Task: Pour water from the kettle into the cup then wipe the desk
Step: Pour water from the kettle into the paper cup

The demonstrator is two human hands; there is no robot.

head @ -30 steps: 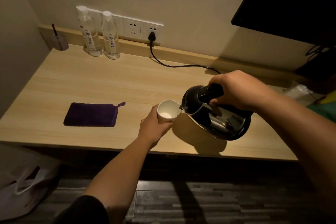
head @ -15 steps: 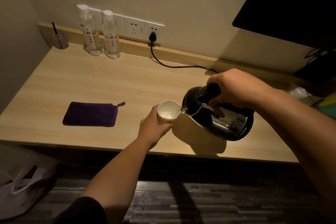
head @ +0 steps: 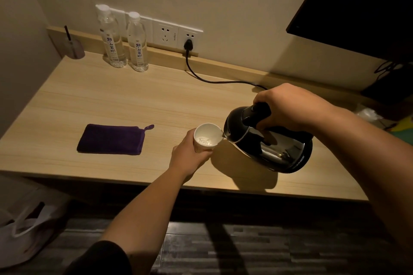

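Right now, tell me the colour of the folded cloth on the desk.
Dark purple cloth, shown clearly in the head view.

Wooden desk (head: 125, 100); purple cloth (head: 111, 139); two bottles (head: 125, 40).

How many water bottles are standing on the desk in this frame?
2. Both stand side by side at the back left of the desk, against the wall: the left bottle and the right bottle. None seem hidden.

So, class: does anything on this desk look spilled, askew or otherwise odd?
Nothing stands out. The kettle is tilted only to pour into the cup; no water shows on the desk, and the cloth lies flat.
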